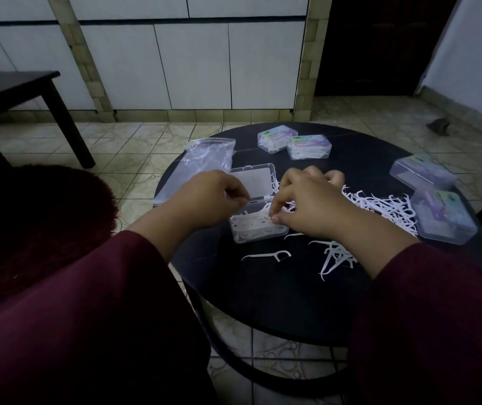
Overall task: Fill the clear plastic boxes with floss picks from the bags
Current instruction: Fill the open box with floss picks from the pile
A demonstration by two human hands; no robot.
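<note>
Lying near the middle of the round table (263,302), an open box (258,226) is partly filled with floss picks (380,204); picks are pinched over it by the right hand (307,206), its far-left edge gripped by the left hand (207,200). A clear bag (204,156) lies far left.

Coloured labels showed on the lids of four closed clear boxes (277,138), print too small and blurred, no text was readable

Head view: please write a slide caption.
Both hands, left hand and right hand, fill an open clear box with floss picks.
</note>
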